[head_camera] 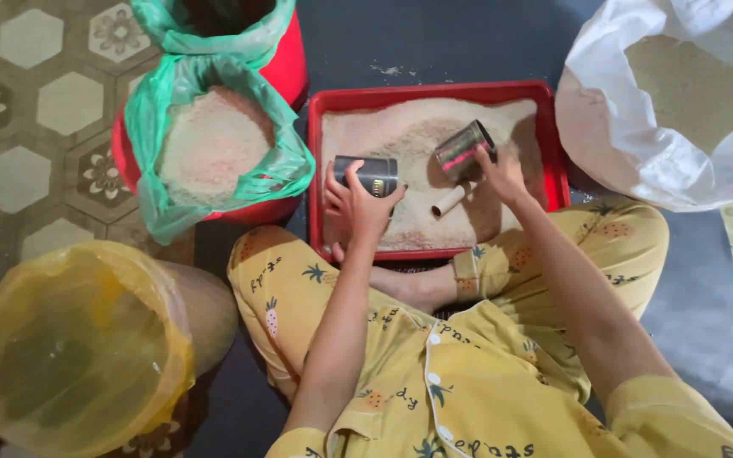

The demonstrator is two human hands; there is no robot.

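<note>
A red rectangular tray [556, 153] full of pale grain lies on the dark floor in front of my crossed legs. My left hand [356, 206] grips a dark metal can [372, 175] lying on its side at the tray's left. My right hand [502, 174] holds a shiny tilted can [463, 149] over the grain in the middle. A short pale tube [449, 202] rests on the grain just below that can.
A red bucket lined with a green bag [150, 153] holds pale grain at the left, with another green-lined red bucket [286, 59] behind it. A large white sack [638, 144] of grain stands at the right. A yellow-lined container [78, 356] sits at the lower left.
</note>
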